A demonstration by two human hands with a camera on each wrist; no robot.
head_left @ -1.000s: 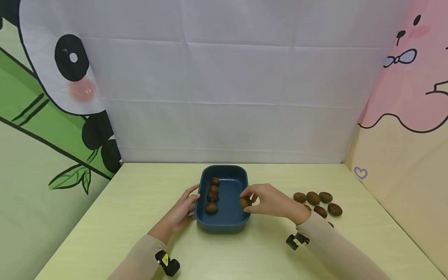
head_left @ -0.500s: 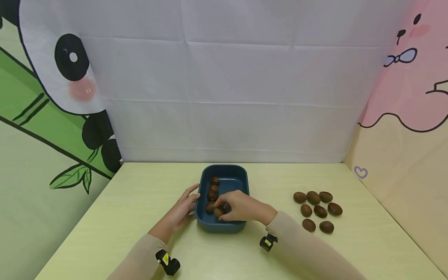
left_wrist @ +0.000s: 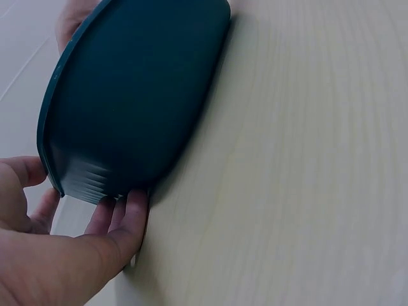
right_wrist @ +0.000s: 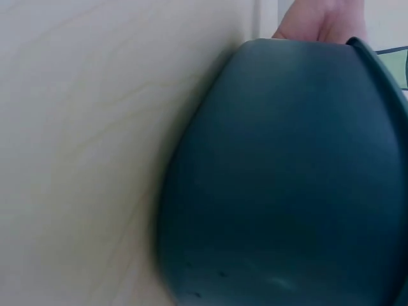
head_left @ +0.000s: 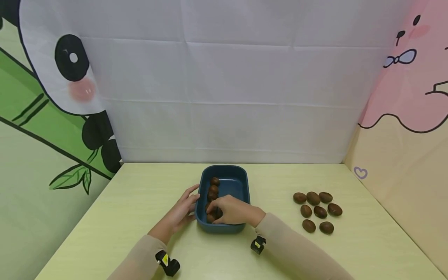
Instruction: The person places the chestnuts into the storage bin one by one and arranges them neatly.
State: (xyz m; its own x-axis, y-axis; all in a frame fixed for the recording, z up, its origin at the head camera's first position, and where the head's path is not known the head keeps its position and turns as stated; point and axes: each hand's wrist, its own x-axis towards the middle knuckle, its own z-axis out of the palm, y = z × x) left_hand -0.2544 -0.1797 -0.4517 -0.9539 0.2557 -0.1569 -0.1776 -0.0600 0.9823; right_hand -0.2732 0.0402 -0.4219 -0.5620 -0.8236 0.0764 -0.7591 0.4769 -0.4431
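A dark blue rectangular box stands on the table, with several glossy brown oval nuts lined up along its left side. My left hand rests against the box's left wall; in the left wrist view its fingers lie fairly straight along the outside. Inside the near left part of the box, my right hand pinches a brown oval nut, partly covered by the fingers. In the right wrist view the box's outer wall hides the right fingers and the nut.
Several more brown nuts lie in loose rows on the pale table, right of the box. A white cloth wall closes off the back, and printed panels flank both sides.
My right hand has moved left from the box's right rim into its near left corner, carrying the nut down beside the others. The left hand and the box have stayed put.
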